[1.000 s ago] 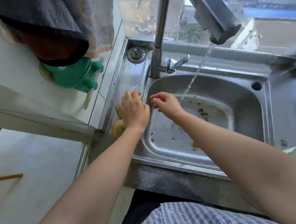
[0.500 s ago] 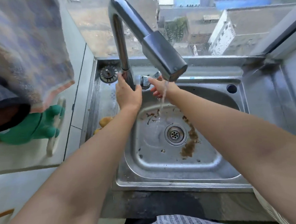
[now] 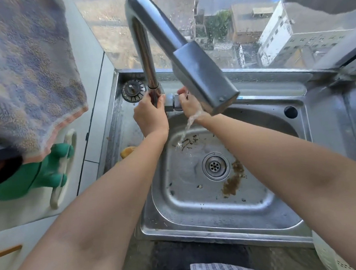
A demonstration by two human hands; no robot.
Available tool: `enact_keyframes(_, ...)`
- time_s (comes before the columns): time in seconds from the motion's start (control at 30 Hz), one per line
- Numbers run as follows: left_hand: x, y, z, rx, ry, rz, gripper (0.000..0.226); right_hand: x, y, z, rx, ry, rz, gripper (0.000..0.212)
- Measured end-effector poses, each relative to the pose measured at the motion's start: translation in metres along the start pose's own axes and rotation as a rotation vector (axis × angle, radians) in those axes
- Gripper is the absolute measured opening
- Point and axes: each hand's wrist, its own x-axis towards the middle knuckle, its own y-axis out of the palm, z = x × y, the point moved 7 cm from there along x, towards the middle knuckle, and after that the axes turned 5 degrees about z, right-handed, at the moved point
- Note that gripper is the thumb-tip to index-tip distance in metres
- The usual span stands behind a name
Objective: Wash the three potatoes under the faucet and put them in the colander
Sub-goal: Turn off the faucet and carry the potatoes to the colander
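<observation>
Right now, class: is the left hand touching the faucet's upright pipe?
Touching. The head view shows the left hand wrapped around the faucet pipe near its base.

Potato [image 3: 127, 151] on sink [image 3: 220, 234] ledge

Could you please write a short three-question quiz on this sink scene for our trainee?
1. True or false: water is running from the faucet.
2. Which does the left hand grip? A) the faucet's upright pipe B) the strainer plug C) the towel
3. Fill in: the right hand is at the faucet's ____, partly hidden behind the spout.

Key:
1. True; a thin stream falls into the sink.
2. A.
3. Handle. No potato is in either hand; one yellowish potato shows on the ledge left of the basin, and a colander edge shows at bottom right.
</observation>
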Motion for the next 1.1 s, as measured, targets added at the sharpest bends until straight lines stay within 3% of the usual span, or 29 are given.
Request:
enact_keyframes(0.07, 0.002, 0.003, -0.002, 0.048, 0.045, 0.009, 0.021, 0.003, -0.002, -0.001, -0.023, -0.002, -0.013, 0.023)
enact_keyframes(0.17, 0.003, 0.004, -0.001, 0.043, 0.034, 0.021, 0.023, 0.000, -0.005, 0.003, -0.050, -0.013, -0.030, 0.004)
enact_keyframes(0.27, 0.005, 0.001, -0.004, 0.065, 0.039, 0.034, 0.023, 0.003, -0.004, 0.009, -0.201, -0.040, -0.057, 0.009)
enact_keyframes(0.5, 0.006, 0.004, -0.002, 0.099, 0.033, 0.076, 0.024, -0.004, -0.008, 0.009, -0.253, -0.046, -0.079, 0.013)
enact_keyframes(0.6, 0.007, 0.010, 0.001, 0.101, 0.039, 0.143, 0.027, -0.008, -0.006, 0.009, -0.272, -0.071, -0.051, 0.034)
enact_keyframes(0.67, 0.005, 0.017, 0.007, 0.112, 0.028, 0.207, 0.041, -0.011, -0.005, 0.009, -0.273, -0.066, -0.019, 0.049)
enact_keyframes(0.77, 0.001, 0.021, 0.014, 0.148, 0.019, 0.293, 0.069, -0.025, -0.008, 0.020, -0.334, -0.095, 0.016, 0.031)
enact_keyframes(0.87, -0.012, 0.006, 0.023, 0.201, 0.016, 0.266, 0.070, -0.046, -0.010, 0.007, -0.290, 0.063, 0.037, 0.056)
enact_keyframes(0.93, -0.028, -0.012, 0.038, 0.277, 0.025, 0.201, 0.053, -0.062, 0.010, -0.005, -0.363, 0.112, 0.221, 0.045)
enact_keyframes(1.0, -0.047, -0.030, 0.058, 0.362, 0.035, 0.136, 0.040, -0.081, 0.042, -0.005, -0.432, 0.046, 0.449, 0.033)
enact_keyframes(1.1, -0.079, -0.052, 0.092, 0.460, 0.021, 0.072, 0.037, -0.101, 0.081, 0.022, -0.390, -0.212, 0.503, 0.039)
